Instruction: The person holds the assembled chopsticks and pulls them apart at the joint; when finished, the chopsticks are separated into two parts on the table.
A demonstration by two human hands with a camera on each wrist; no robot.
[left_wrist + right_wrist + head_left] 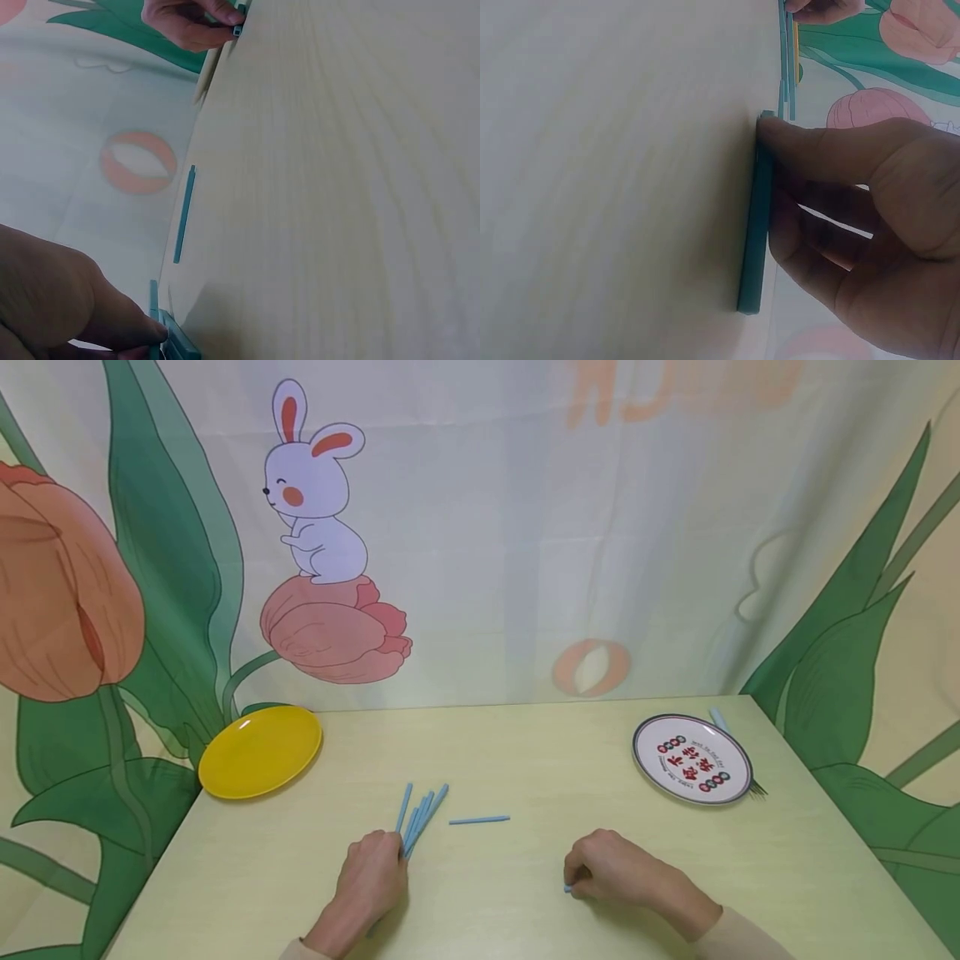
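Note:
My left hand (371,872) grips a bundle of several thin light-blue sticks (426,817) at the left of the table, their far ends fanned out. In the left wrist view, thumb and fingers pinch the sticks at the bottom edge. One loose blue stick (480,820) lies crosswise on the table just right of the bundle. Farther right, my right hand (618,867) pinches a single blue stick, of which the head view shows only a tip. The right wrist view shows this flat-sided stick (755,232) between thumb and fingers, close to the tabletop.
A yellow plate (262,752) sits at the table's back left corner. At the back right is a white plate (651,742) with a dark rim and red characters. A light-blue handle (718,719) and dark tines (759,788) stick out behind it. A printed curtain (480,527) hangs behind.

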